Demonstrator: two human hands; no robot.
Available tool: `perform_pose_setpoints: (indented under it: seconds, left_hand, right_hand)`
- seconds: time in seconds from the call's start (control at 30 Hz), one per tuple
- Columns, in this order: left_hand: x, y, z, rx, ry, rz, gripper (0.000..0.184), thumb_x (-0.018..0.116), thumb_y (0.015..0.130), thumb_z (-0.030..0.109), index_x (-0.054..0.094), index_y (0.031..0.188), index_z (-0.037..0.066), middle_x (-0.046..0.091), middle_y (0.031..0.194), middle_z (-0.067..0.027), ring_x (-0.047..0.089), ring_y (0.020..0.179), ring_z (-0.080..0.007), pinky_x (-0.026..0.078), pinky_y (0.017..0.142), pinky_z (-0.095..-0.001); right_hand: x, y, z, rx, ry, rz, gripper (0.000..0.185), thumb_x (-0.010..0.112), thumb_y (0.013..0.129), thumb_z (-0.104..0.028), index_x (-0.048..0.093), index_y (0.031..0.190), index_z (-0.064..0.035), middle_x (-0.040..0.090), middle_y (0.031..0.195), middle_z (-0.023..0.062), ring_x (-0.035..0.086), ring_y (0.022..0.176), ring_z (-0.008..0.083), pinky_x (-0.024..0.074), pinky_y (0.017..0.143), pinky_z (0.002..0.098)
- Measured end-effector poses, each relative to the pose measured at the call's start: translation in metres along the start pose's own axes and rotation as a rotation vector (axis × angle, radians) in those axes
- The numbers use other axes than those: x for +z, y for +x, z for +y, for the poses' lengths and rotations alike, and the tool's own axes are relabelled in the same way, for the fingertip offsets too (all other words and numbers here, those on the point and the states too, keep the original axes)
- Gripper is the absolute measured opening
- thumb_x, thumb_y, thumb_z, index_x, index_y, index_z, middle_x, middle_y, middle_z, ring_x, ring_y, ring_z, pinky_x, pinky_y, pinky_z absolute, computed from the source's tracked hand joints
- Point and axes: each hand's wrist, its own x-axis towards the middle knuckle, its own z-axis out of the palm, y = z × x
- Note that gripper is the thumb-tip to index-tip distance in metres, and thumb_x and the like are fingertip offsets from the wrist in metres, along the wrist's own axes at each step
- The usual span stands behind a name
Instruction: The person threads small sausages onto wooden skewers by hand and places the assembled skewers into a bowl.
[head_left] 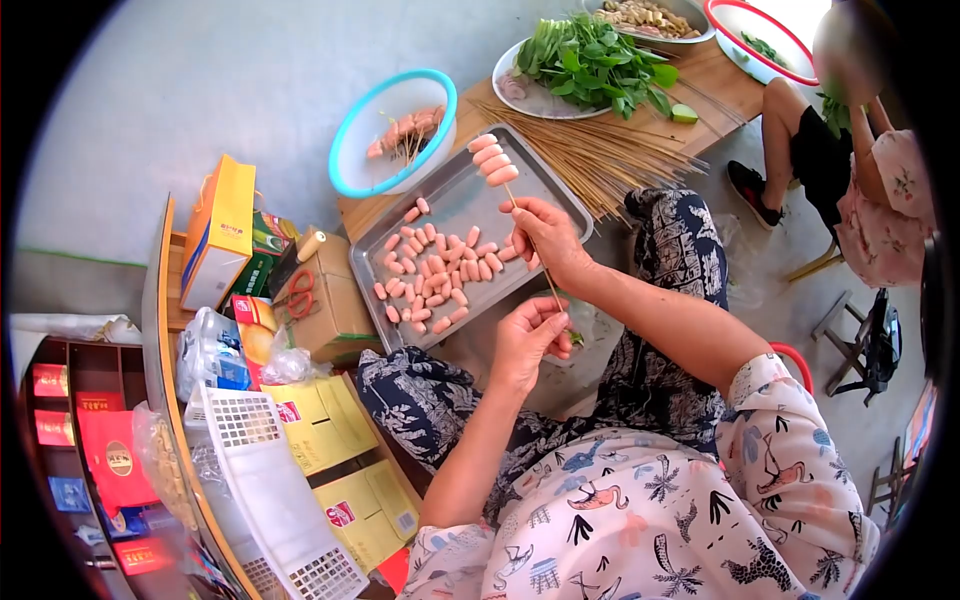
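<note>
My right hand (548,240) is closed around a thin wooden skewer (537,252). Several small pink sausages (493,161) are threaded side by side on its upper end. Lower down, my left hand (531,338) pinches the skewer's bottom end. Beneath and beyond my hands, a grey metal tray (540,160) holds many loose small sausages (435,275), mostly in its near left half. Against the tray's right side lies a spread of bare skewers (590,150) on a wooden board.
A blue-rimmed basin (345,160) with filled skewers stands behind the tray. Farther right are a plate of leafy greens (600,65), a bowl (655,20) and a red-rimmed basin (745,15). Boxes (335,300) crowd the left. Another person (885,200) sits at right, holding greens.
</note>
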Motion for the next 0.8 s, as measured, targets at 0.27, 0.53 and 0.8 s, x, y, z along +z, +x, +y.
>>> perform_pose_setpoints:
  seconds: [0.27, 0.53, 0.8]
  left_hand:
    - [-0.020, 0.002, 0.024, 0.114, 0.122, 0.154, 0.016, 0.059, 0.084, 0.004, 0.059, 0.098, -0.004, 0.061, 0.075, -0.0064, 0.060, 0.059, -0.0125, 0.053, 0.053, -0.0229]
    - [-0.135, 0.042, 0.111, 0.214, 0.227, 0.244, 0.018, 0.060, 0.084, 0.007, 0.061, 0.101, 0.001, 0.063, 0.076, -0.0056, 0.059, 0.057, -0.0101, 0.051, 0.047, -0.0225]
    - [-0.219, 0.139, 0.205, 0.073, 0.220, 0.307, 0.019, 0.057, 0.088, 0.011, 0.058, 0.104, 0.000, 0.059, 0.073, -0.0026, 0.058, 0.061, -0.0108, 0.050, 0.052, -0.0230]
  right_hand:
    - [0.002, -0.013, -0.011, -0.051, -0.226, -0.149, 0.031, 0.044, 0.096, -0.021, 0.049, 0.120, -0.0018, 0.061, 0.083, 0.0006, 0.051, 0.065, 0.0055, 0.0407, 0.058, 0.0206]
    - [-0.005, -0.026, -0.032, 0.089, -0.255, -0.291, 0.023, 0.045, 0.094, -0.012, 0.054, 0.112, -0.0011, 0.059, 0.078, 0.0027, 0.050, 0.060, 0.0069, 0.0406, 0.055, 0.0199]
    - [-0.008, -0.030, -0.036, 0.153, -0.243, -0.325, 0.020, 0.043, 0.095, -0.010, 0.056, 0.109, -0.0025, 0.059, 0.075, 0.0018, 0.050, 0.059, 0.0056, 0.0426, 0.055, 0.0199]
